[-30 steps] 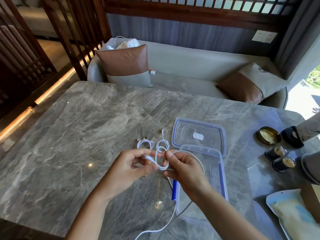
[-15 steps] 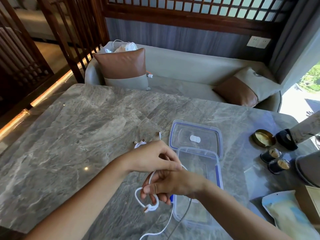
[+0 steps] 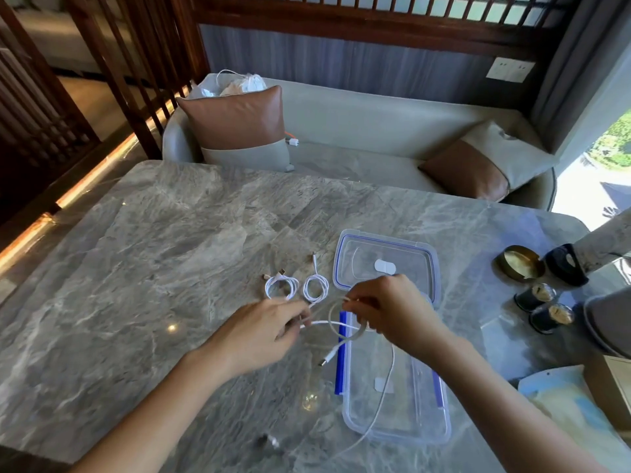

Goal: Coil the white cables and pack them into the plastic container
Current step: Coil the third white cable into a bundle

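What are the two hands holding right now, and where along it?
Both hold one white cable. The right hand pinches the top of its loop; the left hand pinches the strand leading off the loop's left side. Its plug end hangs free.

Daylight is pouring in from the window (image 3: 601, 172) at the right, overexposing it. Warm strip lighting is glowing along the floor (image 3: 85, 179) at the left. The polished tabletop (image 3: 136, 268) is throwing small glare spots. Wide-angle distortion is bending the frame edges, and the picture is looking slightly soft throughout.
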`<state>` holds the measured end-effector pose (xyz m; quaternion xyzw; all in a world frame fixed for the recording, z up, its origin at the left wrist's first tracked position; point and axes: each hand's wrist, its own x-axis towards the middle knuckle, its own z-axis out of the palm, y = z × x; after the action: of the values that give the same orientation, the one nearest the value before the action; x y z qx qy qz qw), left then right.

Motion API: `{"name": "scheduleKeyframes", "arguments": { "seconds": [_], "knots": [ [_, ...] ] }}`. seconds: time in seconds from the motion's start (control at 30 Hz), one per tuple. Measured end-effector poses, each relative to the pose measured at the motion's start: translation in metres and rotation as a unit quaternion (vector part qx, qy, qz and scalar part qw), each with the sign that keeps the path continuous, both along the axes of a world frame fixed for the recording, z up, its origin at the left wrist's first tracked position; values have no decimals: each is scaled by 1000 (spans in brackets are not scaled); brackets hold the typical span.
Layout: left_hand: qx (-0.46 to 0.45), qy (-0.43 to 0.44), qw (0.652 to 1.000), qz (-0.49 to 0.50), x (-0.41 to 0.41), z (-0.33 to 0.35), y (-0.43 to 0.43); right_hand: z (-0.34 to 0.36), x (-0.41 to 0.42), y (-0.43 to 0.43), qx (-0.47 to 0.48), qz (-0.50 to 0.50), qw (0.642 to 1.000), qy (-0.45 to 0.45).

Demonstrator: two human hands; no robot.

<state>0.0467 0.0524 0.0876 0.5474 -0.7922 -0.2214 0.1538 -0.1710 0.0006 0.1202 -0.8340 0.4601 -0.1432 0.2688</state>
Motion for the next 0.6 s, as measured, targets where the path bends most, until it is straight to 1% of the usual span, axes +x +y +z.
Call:
{"name": "scheduleKeyframes", "arguments": {
  "seconds": [0.07, 0.13, 0.17, 0.27, 0.33, 0.4, 0.43, 0.47, 0.5, 0.57, 0.6],
  "knots": [
    [93, 117, 988, 27, -8, 5, 1, 1, -2, -3, -47, -19, 999, -17],
    [144, 236, 959, 54, -17, 8, -1, 1, -1, -4, -89, -46, 994, -50],
    [162, 289, 941, 70, -21, 9, -1, 1, 1, -4, -95, -60, 990, -80],
    [213, 424, 871, 126, -33, 7, -2, -3, 11, 0, -57, -113, 972, -200],
    [226, 502, 821, 153, -38, 4, -3, -7, 19, 3, -1, -155, 948, -279],
    [230, 594, 752, 167, -42, 3, -2, -11, 25, 4, 75, -183, 912, -360],
    [225, 628, 725, 172, -45, 3, -1, -13, 28, 5, 112, -194, 891, -395],
    [215, 650, 707, 178, -48, 2, 0, -15, 31, 5, 142, -204, 871, -424],
    [204, 663, 697, 182, -52, 2, 2, -16, 34, 6, 166, -212, 854, -445],
    [179, 670, 695, 190, -60, -1, 4, -19, 37, 7, 188, -219, 836, -466],
    [167, 666, 701, 193, -63, -3, 5, -20, 37, 7, 186, -221, 836, -466]
  ]
}}
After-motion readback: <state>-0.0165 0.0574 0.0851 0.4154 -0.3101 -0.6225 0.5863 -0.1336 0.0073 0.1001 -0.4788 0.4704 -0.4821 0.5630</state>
